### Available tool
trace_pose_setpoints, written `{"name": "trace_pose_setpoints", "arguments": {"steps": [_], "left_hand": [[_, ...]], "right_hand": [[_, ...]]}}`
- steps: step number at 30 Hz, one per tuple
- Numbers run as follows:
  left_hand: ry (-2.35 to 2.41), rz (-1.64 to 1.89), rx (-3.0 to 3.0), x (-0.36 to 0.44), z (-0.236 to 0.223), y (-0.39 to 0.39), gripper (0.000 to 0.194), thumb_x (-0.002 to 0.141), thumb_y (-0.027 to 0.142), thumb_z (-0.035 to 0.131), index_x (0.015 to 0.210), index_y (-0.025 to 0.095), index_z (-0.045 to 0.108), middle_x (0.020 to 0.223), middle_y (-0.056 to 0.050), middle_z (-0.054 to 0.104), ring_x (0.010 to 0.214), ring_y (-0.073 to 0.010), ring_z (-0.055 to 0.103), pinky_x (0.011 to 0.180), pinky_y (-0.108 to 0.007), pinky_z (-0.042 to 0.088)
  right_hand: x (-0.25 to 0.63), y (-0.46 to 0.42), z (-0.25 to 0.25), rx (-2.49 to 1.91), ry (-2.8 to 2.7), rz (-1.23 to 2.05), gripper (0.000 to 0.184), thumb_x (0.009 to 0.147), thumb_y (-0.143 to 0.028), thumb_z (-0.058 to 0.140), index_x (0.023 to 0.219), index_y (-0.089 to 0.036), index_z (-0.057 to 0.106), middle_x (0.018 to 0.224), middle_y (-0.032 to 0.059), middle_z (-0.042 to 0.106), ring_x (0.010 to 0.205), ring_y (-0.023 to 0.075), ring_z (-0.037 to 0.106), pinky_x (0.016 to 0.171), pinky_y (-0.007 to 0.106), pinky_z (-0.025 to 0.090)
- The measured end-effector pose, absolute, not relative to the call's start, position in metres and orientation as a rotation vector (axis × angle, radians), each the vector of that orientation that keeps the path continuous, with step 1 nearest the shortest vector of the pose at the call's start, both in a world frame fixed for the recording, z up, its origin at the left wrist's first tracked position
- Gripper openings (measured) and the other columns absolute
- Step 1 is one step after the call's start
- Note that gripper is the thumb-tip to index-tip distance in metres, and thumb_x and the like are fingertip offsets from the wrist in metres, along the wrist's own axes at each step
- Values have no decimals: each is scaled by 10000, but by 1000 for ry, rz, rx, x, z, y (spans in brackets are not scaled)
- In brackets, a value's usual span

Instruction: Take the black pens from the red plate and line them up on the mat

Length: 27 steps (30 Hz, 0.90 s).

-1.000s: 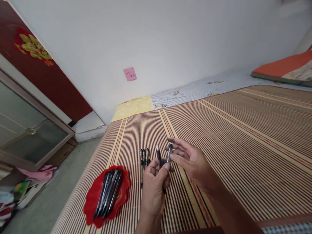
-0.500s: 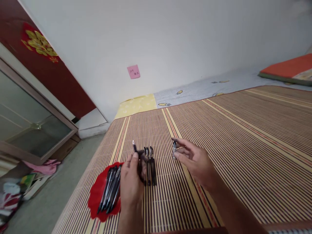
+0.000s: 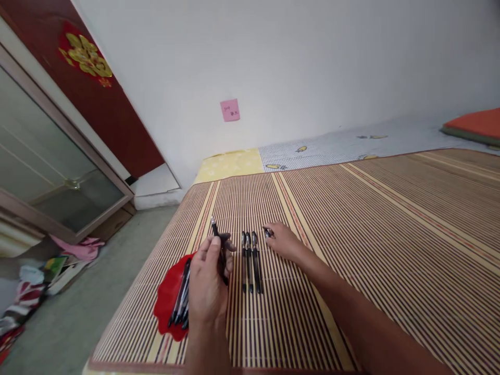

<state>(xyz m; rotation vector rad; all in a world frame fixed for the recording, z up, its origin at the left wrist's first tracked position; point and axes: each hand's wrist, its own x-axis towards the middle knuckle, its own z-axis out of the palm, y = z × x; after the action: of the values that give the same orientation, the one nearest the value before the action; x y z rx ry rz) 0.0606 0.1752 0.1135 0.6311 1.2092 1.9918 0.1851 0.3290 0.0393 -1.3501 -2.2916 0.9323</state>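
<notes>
My left hand (image 3: 211, 260) is closed around an uncapped black pen (image 3: 214, 227), whose silver tip points up and away from me. To the right, my right hand (image 3: 282, 240) pinches a small dark pen cap (image 3: 267, 233), partly hidden by the fingers. Between the hands, three capped black pens (image 3: 250, 265) lie side by side on the striped mat (image 3: 297, 323). Beside my left wrist sits a red scalloped plate (image 3: 164, 299) holding several more pens (image 3: 179, 299), partly covered by the hand.
The mat covers a bed against a white wall (image 3: 297, 67) with a pink note (image 3: 230, 110). An orange folded cloth (image 3: 474, 125) lies at the far right. On the left are a glass-panelled door (image 3: 50, 156) and cloths (image 3: 29, 291) on the floor.
My right hand has moved left, closer to the row of pens, with the cap still in its fingers. My left hand keeps its pen. The view has shifted slightly left.
</notes>
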Motion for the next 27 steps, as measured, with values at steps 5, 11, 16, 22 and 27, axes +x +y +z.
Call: {"name": "trace_pose_setpoints", "arguments": {"steps": [5,11,16,22,27], "left_hand": [[1183,2002,625,58,113,174,305,750,362,816,871,125,666,772,-32,674,517,-52,503,437,-144,384],[1184,1981,612,55,114,172,330,742,371,821,893,116,677,749,-27,661,522,-53,502,438,-141,375],[1170,1971,620,55,116,172,308,763,363,804,905,115,688,753,-32,663,527,-56,506,447,-145,387],[1136,1985,615,55,115,174,304,747,354,817,872,121,665,706,-17,645,506,-55,492,433,-142,376],[1146,1980,619,52,111,173,285,790,350,791,901,120,665,745,-26,661,522,-50,507,443,-133,372]], "right_hand": [[163,332,29,-1427,-2333,917,482,888,-144,571,1369,-141,603,1414,201,538,1128,278,632,866,321,500],[169,334,29,-1420,-2346,884,430,938,-154,503,1353,-118,610,1392,212,560,1174,296,611,925,370,485],[190,329,34,-1355,-2395,908,519,879,-90,550,1388,-183,590,1395,169,566,1163,283,617,880,351,501],[187,327,20,-1275,-2446,874,522,850,-99,608,1366,-177,601,1348,157,595,1155,274,617,907,351,487],[176,326,15,-1271,-2429,832,482,867,-168,639,1347,-149,603,1324,161,603,1178,290,598,936,363,465]]}}
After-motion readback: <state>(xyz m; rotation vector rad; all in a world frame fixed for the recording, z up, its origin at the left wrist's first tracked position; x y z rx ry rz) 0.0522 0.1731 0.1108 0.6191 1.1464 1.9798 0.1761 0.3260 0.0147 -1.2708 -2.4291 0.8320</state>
